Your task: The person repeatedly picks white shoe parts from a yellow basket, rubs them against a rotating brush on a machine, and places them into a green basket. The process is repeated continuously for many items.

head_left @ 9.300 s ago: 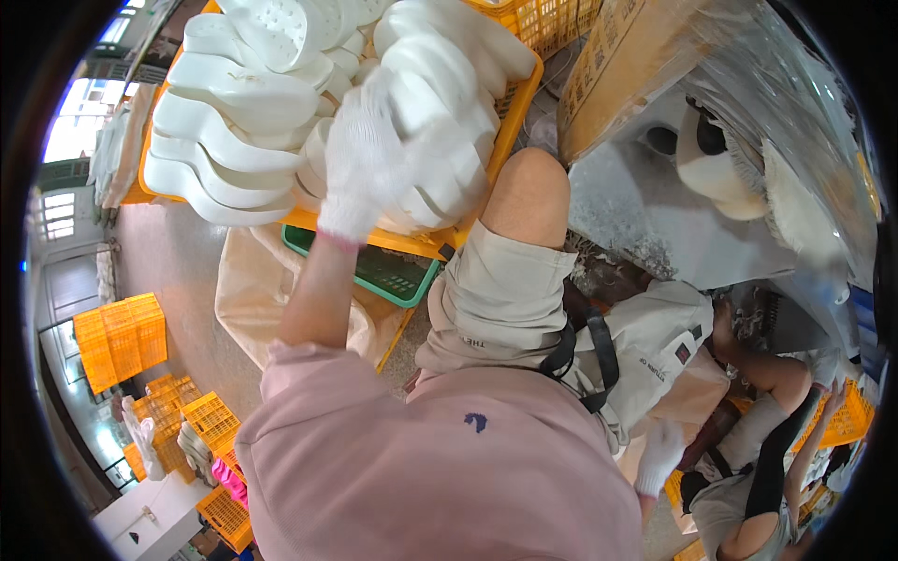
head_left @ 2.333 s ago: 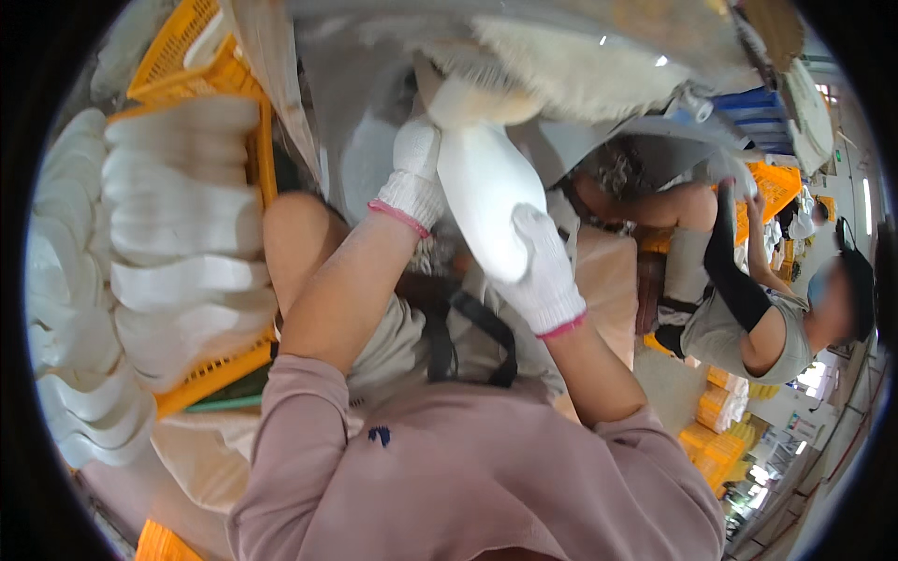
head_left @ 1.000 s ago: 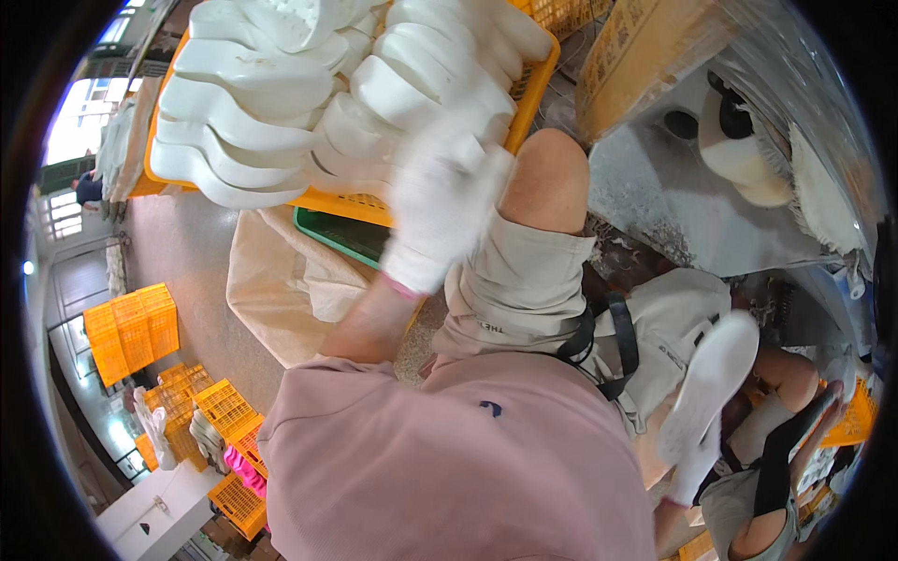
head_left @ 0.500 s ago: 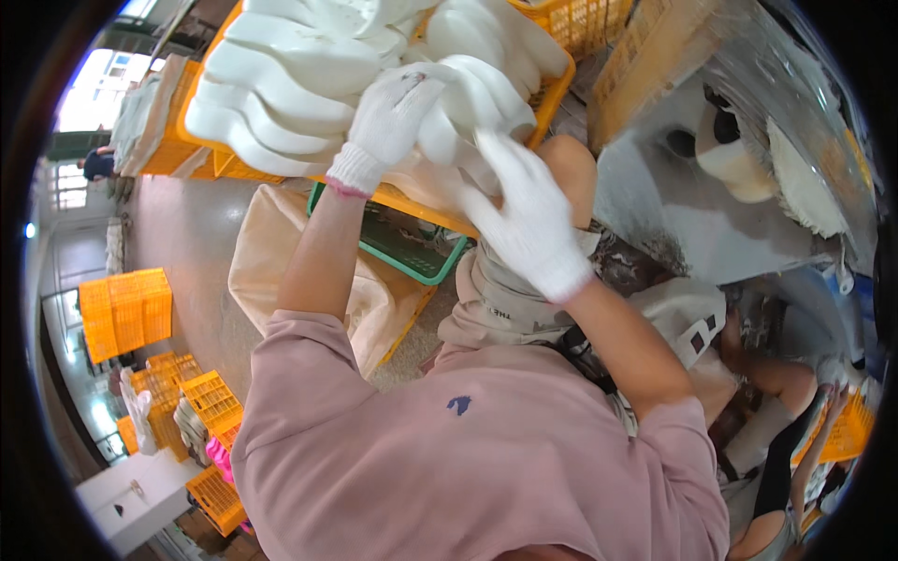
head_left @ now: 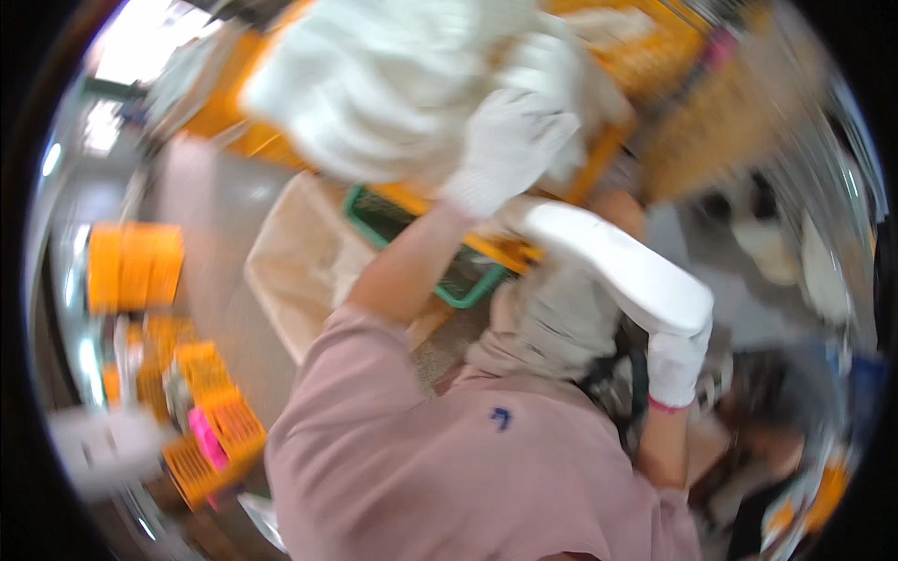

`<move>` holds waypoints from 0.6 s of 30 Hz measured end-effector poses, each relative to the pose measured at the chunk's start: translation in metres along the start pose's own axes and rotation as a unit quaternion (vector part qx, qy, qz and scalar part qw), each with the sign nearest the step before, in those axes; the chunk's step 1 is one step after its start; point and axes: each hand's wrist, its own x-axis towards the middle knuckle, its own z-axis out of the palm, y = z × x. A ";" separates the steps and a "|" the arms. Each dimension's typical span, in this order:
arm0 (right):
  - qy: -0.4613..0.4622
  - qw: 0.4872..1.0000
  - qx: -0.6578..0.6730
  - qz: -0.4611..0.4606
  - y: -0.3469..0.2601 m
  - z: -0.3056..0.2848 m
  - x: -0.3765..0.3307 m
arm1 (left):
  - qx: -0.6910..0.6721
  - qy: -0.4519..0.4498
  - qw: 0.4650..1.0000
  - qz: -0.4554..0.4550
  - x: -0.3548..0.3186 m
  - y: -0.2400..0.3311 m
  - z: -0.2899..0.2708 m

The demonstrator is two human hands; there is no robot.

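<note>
A white, curved piece shaped like a shoe sole (head_left: pixel 627 262) slants across the space above my lap. My right hand (head_left: pixel 678 365), in a white knit glove, is closed around its lower right end. Up by the crate, my gloved left hand (head_left: pixel 514 145) lies against the white pieces with its fingers stretched out and slightly apart. A heap of similar white pieces (head_left: pixel 374 84), blurred by motion, fills an orange crate (head_left: pixel 608 154). The far end of the held piece lies just below my left hand.
Below the crate sits a green basket (head_left: pixel 458 294) beside a cream cloth sack (head_left: pixel 299 262). Orange crates (head_left: pixel 136 266) stand on the floor at left. To the right is a grey surface (head_left: pixel 739 309) under clear plastic sheeting, with a brown box (head_left: pixel 730 122) behind it.
My right hand has drawn back to the lower right and now holds a white shoe sole. My left hand appears farther right along the heap. The whole view has shifted and blurred.
</note>
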 end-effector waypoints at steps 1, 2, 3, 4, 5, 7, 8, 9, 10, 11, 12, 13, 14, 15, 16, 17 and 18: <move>0.078 0.990 0.104 0.048 -0.005 -0.022 -0.006 | -0.215 -0.101 0.970 -0.051 -0.015 0.021 0.018; 0.039 0.982 0.179 0.046 -0.011 -0.043 -0.012 | -0.416 -0.217 0.877 -0.103 -0.036 0.042 0.032; 0.001 0.967 0.252 0.049 -0.016 -0.061 -0.018 | -0.514 -0.361 0.776 -0.057 -0.048 0.064 0.058; -0.157 0.942 0.297 0.009 -0.021 -0.077 -0.023 | -0.602 -0.465 0.649 0.024 -0.060 0.086 0.082; -0.099 0.954 0.284 0.017 -0.026 -0.089 -0.030 | -0.647 -0.561 0.516 -0.016 -0.078 0.110 0.100; 0.044 0.972 0.217 0.080 -0.037 -0.102 -0.042 | -0.693 -0.600 0.380 -0.127 -0.100 0.152 0.131; 0.116 0.967 0.211 0.086 -0.042 -0.105 -0.050 | -0.663 -0.583 0.423 -0.206 -0.105 0.170 0.145; 0.194 0.979 0.001 0.065 -0.042 -0.112 -0.058 | -0.616 -0.531 0.511 -0.278 -0.105 0.187 0.156; 0.248 0.948 -0.195 0.029 -0.042 -0.117 -0.070 | -0.568 -0.478 0.603 -0.293 -0.101 0.200 0.169; 0.285 0.941 -0.182 0.019 -0.047 -0.113 -0.085 | -0.540 -0.422 0.651 -0.325 -0.094 0.214 0.179; 0.301 0.912 -0.269 0.074 -0.054 -0.106 -0.098 | -0.553 -0.366 0.646 -0.377 -0.087 0.229 0.190; 0.327 0.881 -0.323 0.111 -0.061 -0.098 -0.111 | -0.613 -0.303 0.609 -0.402 -0.086 0.249 0.198; 0.356 0.888 -0.263 0.123 -0.070 -0.087 -0.119 | -0.669 -0.245 0.547 -0.439 -0.086 0.270 0.207; 0.402 0.850 -0.324 0.106 -0.075 -0.082 -0.126 | -0.693 -0.229 0.535 -0.426 -0.086 0.291 0.216; 0.440 0.836 -0.321 0.063 -0.080 -0.078 -0.129 | -0.722 -0.209 0.523 -0.403 -0.085 0.312 0.227; 0.453 0.821 -0.349 -0.005 -0.084 -0.076 -0.126 | -0.770 -0.191 0.504 -0.341 -0.081 0.326 0.239; 0.500 0.803 -0.324 -0.041 -0.088 -0.078 -0.119 | -0.731 -0.200 0.538 -0.369 -0.072 0.337 0.253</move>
